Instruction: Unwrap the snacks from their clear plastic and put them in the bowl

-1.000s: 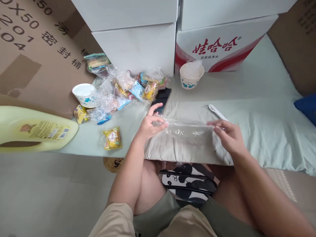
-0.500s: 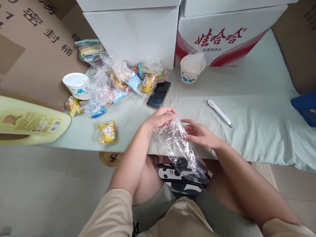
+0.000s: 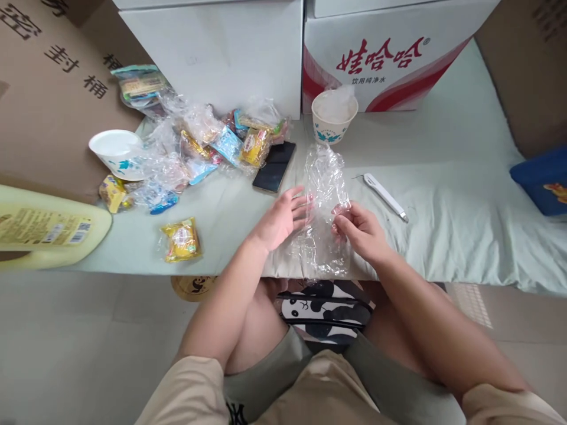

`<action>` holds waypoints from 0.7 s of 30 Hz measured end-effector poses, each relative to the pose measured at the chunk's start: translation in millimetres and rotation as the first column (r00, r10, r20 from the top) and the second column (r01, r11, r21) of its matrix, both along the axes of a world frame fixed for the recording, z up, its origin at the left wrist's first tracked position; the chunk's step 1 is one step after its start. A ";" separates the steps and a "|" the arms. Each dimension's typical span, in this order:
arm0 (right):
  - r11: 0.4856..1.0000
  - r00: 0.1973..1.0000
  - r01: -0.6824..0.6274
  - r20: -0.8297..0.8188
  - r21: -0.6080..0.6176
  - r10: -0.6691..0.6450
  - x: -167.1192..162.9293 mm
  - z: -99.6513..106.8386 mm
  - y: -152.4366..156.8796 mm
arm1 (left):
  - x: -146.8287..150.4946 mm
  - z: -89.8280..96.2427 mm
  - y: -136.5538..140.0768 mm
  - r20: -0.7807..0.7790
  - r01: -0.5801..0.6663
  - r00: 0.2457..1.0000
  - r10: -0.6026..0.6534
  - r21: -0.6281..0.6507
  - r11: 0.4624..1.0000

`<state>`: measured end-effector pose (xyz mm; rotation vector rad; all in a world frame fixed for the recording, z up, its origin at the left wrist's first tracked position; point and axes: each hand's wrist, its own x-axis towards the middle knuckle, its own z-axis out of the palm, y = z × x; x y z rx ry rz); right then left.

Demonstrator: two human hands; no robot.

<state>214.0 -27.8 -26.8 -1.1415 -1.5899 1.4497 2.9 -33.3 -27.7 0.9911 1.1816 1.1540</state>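
A crumpled clear plastic bag [image 3: 325, 236] hangs in front of me at the table's near edge, its upper end reaching toward the paper cup. My right hand [image 3: 361, 231] pinches the bag's right side between thumb and fingers. On the other side, my left hand [image 3: 283, 218] is open, fingers spread with the tips at the bag's left side; whether they touch it I cannot tell. A yellow wrapped snack [image 3: 182, 239] lies to the left of my left forearm. Just beyond my left hand is a dark phone [image 3: 274, 167].
Wrapped snacks [image 3: 228, 144] lie heaped at the back left beside a white paper bowl [image 3: 117, 154]. A paper cup [image 3: 334, 118] with clear plastic inside stands before a white carton [image 3: 394, 65]. A white utility knife [image 3: 385, 198] lies right; a yellow jug [image 3: 53, 227] is left.
My left hand has let go of the bag's top and spread open. My right hand has taken hold of the bag, which has swung up and away from my lap. The view shifted slightly.
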 end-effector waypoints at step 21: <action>0.844 0.780 -0.466 0.574 0.267 0.248 -3.9 -14.9 -13.9 | 7.9 -1.7 10.5 -0.469 -0.092 0.877 0.104 0.048 0.995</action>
